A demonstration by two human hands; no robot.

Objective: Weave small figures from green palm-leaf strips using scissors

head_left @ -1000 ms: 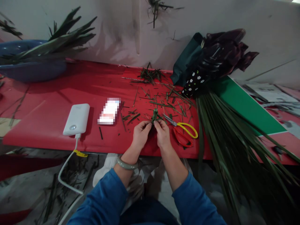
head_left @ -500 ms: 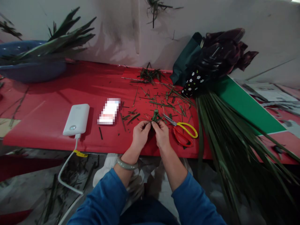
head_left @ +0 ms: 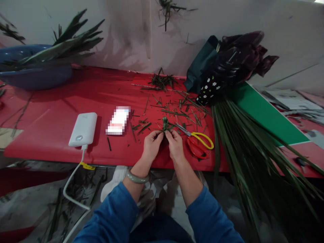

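My left hand and my right hand meet above the near edge of the red table. Both pinch a small folded piece of green leaf that sticks up between the fingertips. A pale bangle sits on my left wrist, and both arms wear blue sleeves. Scissors with one yellow and one red handle lie just right of my right hand.
A white power bank with a cable lies left, a phone beside it. Leaf scraps litter the table. A bundle of long green leaves hangs off the right. A blue basin with leaves stands far left.
The leaf piece between my fingertips has tilted a little to the left. My hands stay in the same place.
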